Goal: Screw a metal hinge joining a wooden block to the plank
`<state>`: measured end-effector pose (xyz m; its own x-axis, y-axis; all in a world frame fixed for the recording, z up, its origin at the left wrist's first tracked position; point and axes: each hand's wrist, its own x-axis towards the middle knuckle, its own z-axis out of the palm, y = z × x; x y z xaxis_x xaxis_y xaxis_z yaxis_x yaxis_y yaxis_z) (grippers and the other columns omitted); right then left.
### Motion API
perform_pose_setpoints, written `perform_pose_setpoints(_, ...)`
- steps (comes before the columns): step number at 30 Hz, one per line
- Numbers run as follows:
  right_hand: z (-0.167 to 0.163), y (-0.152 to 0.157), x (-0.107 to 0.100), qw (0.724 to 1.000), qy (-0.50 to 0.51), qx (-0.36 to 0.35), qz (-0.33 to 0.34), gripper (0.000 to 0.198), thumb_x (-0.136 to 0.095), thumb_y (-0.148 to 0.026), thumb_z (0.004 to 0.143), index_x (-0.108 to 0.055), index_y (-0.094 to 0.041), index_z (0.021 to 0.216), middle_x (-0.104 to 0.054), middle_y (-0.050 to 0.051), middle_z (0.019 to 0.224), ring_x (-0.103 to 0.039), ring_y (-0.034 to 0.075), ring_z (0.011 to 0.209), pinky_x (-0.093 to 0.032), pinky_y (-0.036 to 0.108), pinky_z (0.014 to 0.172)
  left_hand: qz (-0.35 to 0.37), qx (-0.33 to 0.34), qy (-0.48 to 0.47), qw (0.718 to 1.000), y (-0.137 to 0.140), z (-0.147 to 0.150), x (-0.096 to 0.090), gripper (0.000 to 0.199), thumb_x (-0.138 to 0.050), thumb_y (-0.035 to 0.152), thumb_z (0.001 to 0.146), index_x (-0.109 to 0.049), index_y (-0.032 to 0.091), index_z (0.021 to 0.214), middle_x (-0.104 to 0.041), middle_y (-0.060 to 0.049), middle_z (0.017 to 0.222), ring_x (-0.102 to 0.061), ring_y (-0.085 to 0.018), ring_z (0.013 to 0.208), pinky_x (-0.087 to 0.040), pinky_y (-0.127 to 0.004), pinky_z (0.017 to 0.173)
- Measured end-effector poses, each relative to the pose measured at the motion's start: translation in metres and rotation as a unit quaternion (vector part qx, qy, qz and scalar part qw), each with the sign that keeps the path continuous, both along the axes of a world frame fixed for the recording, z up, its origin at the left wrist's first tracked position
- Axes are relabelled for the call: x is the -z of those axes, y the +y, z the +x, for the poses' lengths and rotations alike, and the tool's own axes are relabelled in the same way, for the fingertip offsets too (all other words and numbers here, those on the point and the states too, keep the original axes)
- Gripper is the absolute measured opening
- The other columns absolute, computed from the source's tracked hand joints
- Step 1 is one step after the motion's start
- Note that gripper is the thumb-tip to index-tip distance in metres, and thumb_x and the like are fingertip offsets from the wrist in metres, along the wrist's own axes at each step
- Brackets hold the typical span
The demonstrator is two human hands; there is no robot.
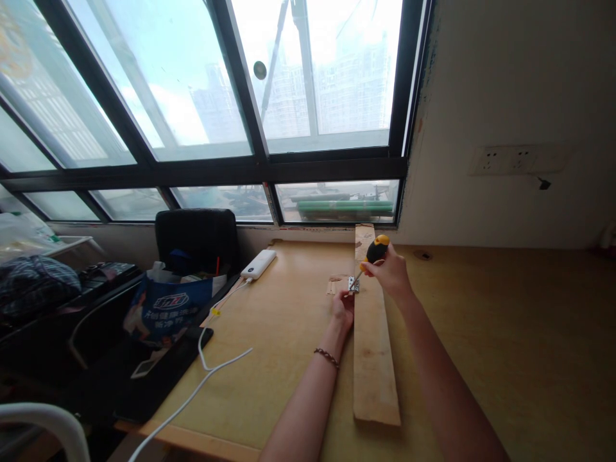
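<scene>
Gripping the black-and-yellow screwdriver, the right hand angles its shaft to the metal hinge at the left edge of the wooden board on the tabletop. The left hand is just beside the hinge, its fingers' hold unclear.

The person's left hand and right hand are bare, and so are the 2 arms. 1 thin bracelet goes around the left arm. It is dark brown with lighter bits and looks bumpy.
</scene>
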<state>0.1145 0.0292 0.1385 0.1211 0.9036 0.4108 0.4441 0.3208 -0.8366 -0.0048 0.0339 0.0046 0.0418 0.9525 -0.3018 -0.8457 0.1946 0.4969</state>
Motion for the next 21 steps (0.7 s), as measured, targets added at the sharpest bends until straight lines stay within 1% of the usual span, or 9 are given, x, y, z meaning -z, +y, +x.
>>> perform_pose_setpoints(2, -0.001, 0.000, 0.000, 0.995, -0.058, 0.078, 0.026, 0.043, -0.070, -0.040, 0.057, -0.046, -0.020, 0.086, -0.065, 0.002, 0.066, -0.066, 0.024, 0.063, -0.051, 0.030, 0.055, -0.003, -0.002, 0.011, 1.000, 0.000, 0.000, 0.000, 0.014, -0.050, 0.014, 0.060, -0.060, 0.014, 0.070, -0.064, -0.007, 0.067, -0.062, -0.020, 0.071, -0.048, -0.034, 0.074)
perform_pose_setpoints(3, -0.001, 0.001, 0.000, 0.991, -0.073, 0.104, 0.033, 0.043, -0.069, -0.042, 0.057, -0.046, -0.020, 0.087, -0.065, 0.003, 0.067, -0.066, 0.025, 0.064, -0.050, 0.030, 0.055, -0.003, -0.001, 0.015, 1.000, 0.000, 0.000, 0.000, 0.014, -0.050, 0.014, 0.060, -0.060, 0.015, 0.069, -0.064, -0.006, 0.066, -0.062, -0.020, 0.071, -0.048, -0.034, 0.074)
perform_pose_setpoints(5, -0.002, 0.003, 0.002, 0.989, -0.073, 0.123, 0.033, 0.042, -0.067, -0.044, 0.060, -0.046, -0.020, 0.088, -0.066, 0.004, 0.070, -0.066, 0.024, 0.062, -0.049, 0.029, 0.052, -0.006, 0.007, 0.020, 1.000, -0.001, 0.000, -0.001, 0.012, -0.051, 0.015, 0.060, -0.060, 0.015, 0.069, -0.064, -0.006, 0.064, -0.062, -0.020, 0.070, -0.048, -0.035, 0.073)
perform_pose_setpoints(9, -0.002, 0.006, 0.007, 0.994, -0.039, 0.104, 0.017, 0.038, -0.063, -0.044, 0.065, -0.044, -0.020, 0.089, -0.066, 0.002, 0.070, -0.063, 0.019, 0.050, -0.048, 0.027, 0.048, -0.022, 0.021, 0.020, 0.999, -0.003, 0.001, -0.004, 0.011, -0.051, 0.018, 0.060, -0.059, 0.014, 0.067, -0.063, -0.007, 0.062, -0.062, -0.021, 0.068, -0.048, -0.034, 0.072)
perform_pose_setpoints(13, -0.002, 0.006, 0.009, 0.994, -0.032, 0.101, 0.018, 0.042, -0.064, -0.046, 0.064, -0.044, -0.021, 0.090, -0.065, 0.002, 0.068, -0.064, 0.020, 0.051, -0.048, 0.027, 0.047, -0.026, 0.027, 0.050, 0.998, -0.003, 0.003, -0.004, 0.009, -0.051, 0.019, 0.060, -0.058, 0.014, 0.064, -0.062, -0.006, 0.060, -0.060, -0.019, 0.064, -0.047, -0.032, 0.070)
perform_pose_setpoints(15, -0.002, 0.005, 0.008, 0.994, -0.034, 0.102, 0.019, 0.042, -0.064, -0.047, 0.063, -0.044, -0.021, 0.089, -0.065, 0.002, 0.068, -0.064, 0.021, 0.052, -0.049, 0.027, 0.047, -0.020, 0.023, 0.074, 0.997, -0.001, 0.004, -0.002, 0.010, -0.051, 0.019, 0.060, -0.058, 0.013, 0.063, -0.061, -0.006, 0.059, -0.058, -0.018, 0.060, -0.046, -0.031, 0.066)
perform_pose_setpoints(18, -0.002, 0.004, 0.006, 0.996, -0.020, 0.091, 0.016, 0.041, -0.064, -0.047, 0.064, -0.043, -0.021, 0.088, -0.065, 0.001, 0.066, -0.063, 0.019, 0.047, -0.049, 0.026, 0.046, -0.022, 0.012, 0.116, 0.993, 0.002, 0.003, 0.004, 0.010, -0.050, 0.020, 0.061, -0.056, 0.013, 0.061, -0.058, -0.004, 0.055, -0.055, -0.016, 0.053, -0.043, -0.028, 0.060)
perform_pose_setpoints(21, -0.001, 0.001, 0.003, 0.997, -0.001, 0.080, 0.013, 0.041, -0.064, -0.047, 0.064, -0.043, -0.020, 0.088, -0.064, 0.000, 0.065, -0.061, 0.017, 0.042, -0.049, 0.025, 0.044, -0.011, 0.004, 0.123, 0.992, 0.005, 0.002, 0.011, 0.009, -0.051, 0.022, 0.064, -0.055, 0.013, 0.062, -0.056, -0.002, 0.053, -0.053, -0.014, 0.052, -0.042, -0.027, 0.059)
